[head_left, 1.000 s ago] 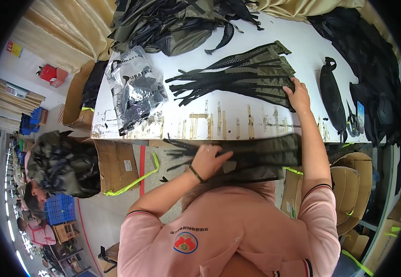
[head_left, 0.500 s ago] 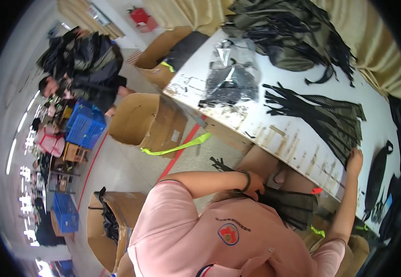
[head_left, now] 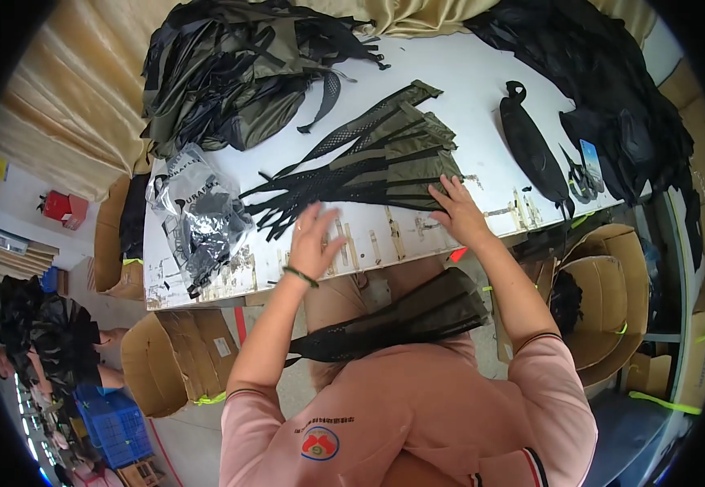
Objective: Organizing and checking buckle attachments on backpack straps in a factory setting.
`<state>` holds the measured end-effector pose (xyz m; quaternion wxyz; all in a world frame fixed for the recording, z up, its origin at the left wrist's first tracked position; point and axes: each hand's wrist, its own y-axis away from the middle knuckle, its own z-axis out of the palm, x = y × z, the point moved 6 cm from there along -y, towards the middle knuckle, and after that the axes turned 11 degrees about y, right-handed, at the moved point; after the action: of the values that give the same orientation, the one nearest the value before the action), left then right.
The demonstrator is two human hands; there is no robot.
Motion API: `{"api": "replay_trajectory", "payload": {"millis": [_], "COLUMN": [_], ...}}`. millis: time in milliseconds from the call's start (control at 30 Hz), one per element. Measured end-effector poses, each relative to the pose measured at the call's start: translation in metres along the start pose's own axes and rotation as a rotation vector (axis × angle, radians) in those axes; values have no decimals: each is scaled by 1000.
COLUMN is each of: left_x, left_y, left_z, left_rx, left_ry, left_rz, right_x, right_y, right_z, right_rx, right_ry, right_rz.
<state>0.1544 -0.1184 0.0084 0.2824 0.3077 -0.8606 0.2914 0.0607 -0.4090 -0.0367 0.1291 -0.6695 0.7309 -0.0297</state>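
Several olive and black fabric strips with mesh ends (head_left: 385, 166) lie fanned out on the white table (head_left: 385, 235) in front of me. My right hand (head_left: 461, 213) rests at the near corner of their wide olive ends, its fingers stretched out over the edge. Beside the narrow black ends is my left hand (head_left: 315, 243), fingers apart and nothing in them; whether it touches the strips I cannot tell. Across my lap lies another bundle of olive and black strips (head_left: 401, 316).
A clear plastic bag (head_left: 206, 215) of black parts lies left, before a heap of olive and black fabric (head_left: 231, 73). At right are a black padded piece (head_left: 531, 146), scissors (head_left: 581, 180) and black fabric (head_left: 580, 73). Cardboard boxes (head_left: 175, 361) stand below; a person (head_left: 44, 341) carries dark goods.
My left hand has left the bundle on my lap and come up over the table. My right hand stays at the strips' wide ends, fingers now spread. The view has swung to the right.
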Motion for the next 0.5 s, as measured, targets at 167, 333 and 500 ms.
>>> {"api": "replay_trajectory", "payload": {"millis": [167,333,500], "left_x": [-60,-49,-32], "left_y": [-7,25,32], "left_z": [16,17,20], "left_rx": [-121,-37,131], "left_ry": [-278,-331,-348], "left_rz": [-202,-183,-78], "right_x": [-14,-6,19], "right_y": [32,23,-27], "right_z": [-13,-20,-30], "right_rx": [-13,38,191], "right_ry": [-151,-240,51], "right_rz": [-51,-59,246]}}
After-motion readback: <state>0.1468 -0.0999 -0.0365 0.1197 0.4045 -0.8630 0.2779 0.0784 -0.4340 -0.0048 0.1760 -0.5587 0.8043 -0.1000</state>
